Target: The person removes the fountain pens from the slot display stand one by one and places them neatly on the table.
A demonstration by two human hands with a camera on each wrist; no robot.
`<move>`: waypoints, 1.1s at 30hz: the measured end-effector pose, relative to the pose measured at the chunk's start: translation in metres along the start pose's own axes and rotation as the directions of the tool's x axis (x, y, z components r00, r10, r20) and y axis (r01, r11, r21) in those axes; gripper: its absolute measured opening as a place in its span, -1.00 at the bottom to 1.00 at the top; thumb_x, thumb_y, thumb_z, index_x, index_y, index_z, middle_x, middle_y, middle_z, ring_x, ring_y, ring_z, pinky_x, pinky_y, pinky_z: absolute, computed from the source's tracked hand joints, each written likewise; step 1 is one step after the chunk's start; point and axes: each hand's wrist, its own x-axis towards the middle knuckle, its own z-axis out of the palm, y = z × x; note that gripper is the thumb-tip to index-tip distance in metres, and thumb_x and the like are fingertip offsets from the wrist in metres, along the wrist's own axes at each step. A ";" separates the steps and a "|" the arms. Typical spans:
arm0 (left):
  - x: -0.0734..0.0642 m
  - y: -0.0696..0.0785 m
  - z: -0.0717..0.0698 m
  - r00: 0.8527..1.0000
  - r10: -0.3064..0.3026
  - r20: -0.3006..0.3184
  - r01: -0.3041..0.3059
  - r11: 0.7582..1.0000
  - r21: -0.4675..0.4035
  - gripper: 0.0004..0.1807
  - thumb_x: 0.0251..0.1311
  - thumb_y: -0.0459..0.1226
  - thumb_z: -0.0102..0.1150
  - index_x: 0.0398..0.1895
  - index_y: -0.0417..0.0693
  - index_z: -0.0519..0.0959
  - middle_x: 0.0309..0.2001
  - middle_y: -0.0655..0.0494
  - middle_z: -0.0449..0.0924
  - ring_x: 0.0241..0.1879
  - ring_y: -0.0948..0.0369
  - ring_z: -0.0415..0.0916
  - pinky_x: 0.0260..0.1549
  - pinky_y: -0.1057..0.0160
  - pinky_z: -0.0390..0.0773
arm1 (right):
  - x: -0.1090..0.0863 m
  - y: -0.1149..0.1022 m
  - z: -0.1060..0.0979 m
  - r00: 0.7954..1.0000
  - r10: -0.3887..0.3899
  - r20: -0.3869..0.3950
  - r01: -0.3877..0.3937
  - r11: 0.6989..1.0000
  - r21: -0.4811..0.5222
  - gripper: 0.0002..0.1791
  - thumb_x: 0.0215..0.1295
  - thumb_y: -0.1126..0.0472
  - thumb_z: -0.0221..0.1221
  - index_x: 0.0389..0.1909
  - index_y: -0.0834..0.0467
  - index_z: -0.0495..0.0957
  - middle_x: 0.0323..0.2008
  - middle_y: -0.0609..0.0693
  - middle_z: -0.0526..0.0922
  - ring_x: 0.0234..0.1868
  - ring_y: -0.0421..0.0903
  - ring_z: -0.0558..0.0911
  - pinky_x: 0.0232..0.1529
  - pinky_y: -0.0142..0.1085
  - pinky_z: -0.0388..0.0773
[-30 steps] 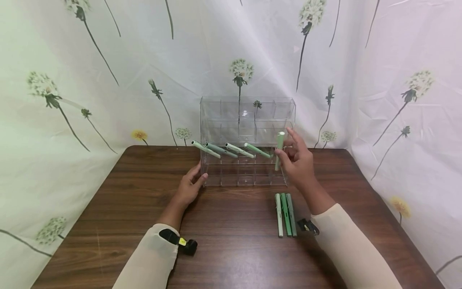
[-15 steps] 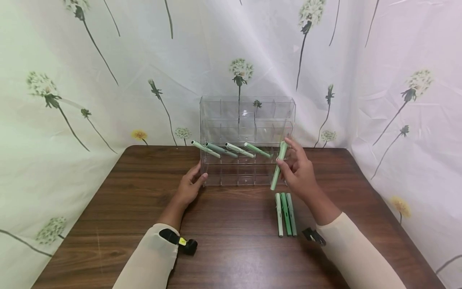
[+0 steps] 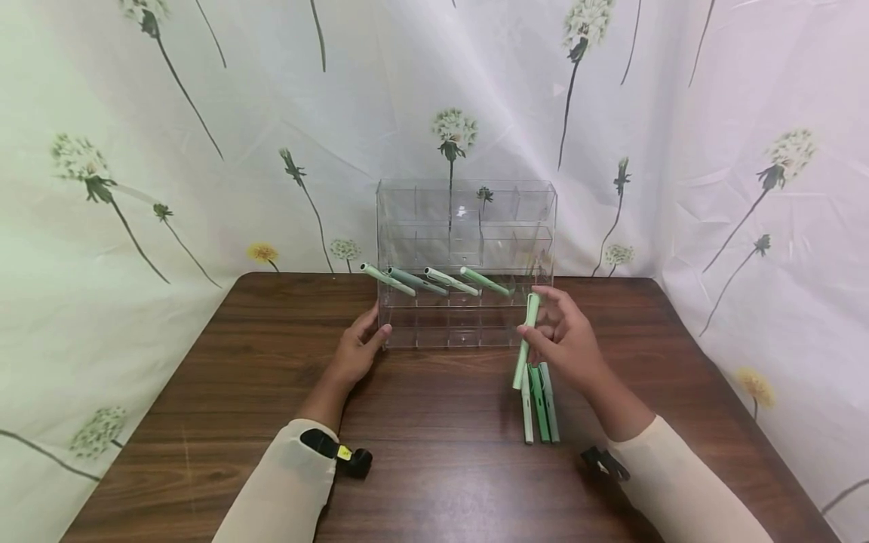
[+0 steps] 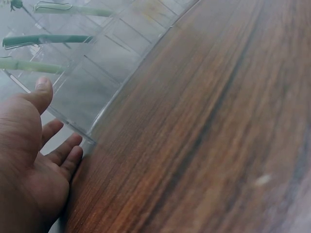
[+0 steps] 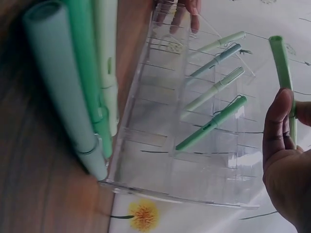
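Observation:
My right hand (image 3: 566, 339) pinches a light green pen (image 3: 527, 339) between thumb and fingers. The pen tilts, cap end up, in front of the right end of a clear acrylic display rack (image 3: 464, 336). My left hand (image 3: 356, 351) holds the rack's lower left edge, its thumb at the front and fingers along the side. Across one tier lean several capped pens: a pale green pen (image 3: 387, 279), a grey-green pen (image 3: 417, 280), a whitish pen (image 3: 451, 281) and a green pen (image 3: 485, 280). The right wrist view shows the held pen (image 5: 281, 60) upright in the fingers.
On the wooden table (image 3: 434, 467), below my right hand, lie a pale pen (image 3: 527, 415), a bright green pen (image 3: 539, 407) and a grey-green pen (image 3: 551, 407) side by side. A flower-printed curtain (image 3: 224, 136) hangs behind the rack.
My right hand has moved down and toward me with the light green pen, from the rack's right end to just above the table pens. The left hand stays on the rack.

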 end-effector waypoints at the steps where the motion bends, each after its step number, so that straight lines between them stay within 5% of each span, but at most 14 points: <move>1: 0.000 0.000 0.000 1.000 0.002 0.002 -0.002 1.000 0.004 -0.31 0.66 -0.27 0.15 0.74 -0.05 0.21 0.68 -0.25 0.25 0.56 -0.22 0.40 0.16 0.65 0.36 | -0.001 0.001 0.000 1.000 0.017 -0.002 -0.017 1.000 0.014 -0.27 0.48 0.47 0.30 0.58 0.24 0.25 -0.23 0.07 0.62 -0.62 -0.09 0.65 -0.53 -0.18 0.70; 12: -0.001 0.001 -0.001 1.000 -0.027 0.004 0.027 1.000 0.009 -0.30 0.66 -0.24 0.15 0.75 0.03 0.20 0.68 -0.20 0.27 0.57 -0.16 0.39 0.22 0.58 0.37 | -0.011 0.008 -0.009 0.988 0.145 0.060 -0.149 0.987 0.055 -0.29 0.48 0.39 0.33 0.56 0.18 0.29 -0.25 0.08 0.68 -0.58 -0.06 0.66 -0.50 -0.14 0.70; 23: -0.001 0.002 0.000 1.000 -0.013 -0.004 0.013 1.000 -0.001 -0.29 0.67 -0.27 0.14 0.75 -0.06 0.16 0.70 -0.25 0.20 0.63 -0.23 0.29 0.58 -0.17 0.31 | -0.016 0.022 -0.009 0.972 0.205 0.118 -0.208 0.978 0.016 -0.29 0.52 0.35 0.33 0.59 0.19 0.27 -0.15 0.33 0.68 -0.54 -0.05 0.68 -0.43 -0.11 0.74; 33: 0.000 -0.003 -0.001 1.000 -0.014 -0.004 0.014 1.000 0.002 -0.31 0.65 -0.25 0.17 0.74 0.00 0.22 0.68 -0.20 0.26 0.58 -0.18 0.39 0.48 0.06 0.43 | -0.020 0.034 -0.003 0.955 0.249 0.162 -0.247 0.969 -0.034 -0.23 0.52 0.31 0.35 0.64 0.13 0.26 -0.22 0.22 0.69 -0.53 0.00 0.70 -0.41 -0.05 0.76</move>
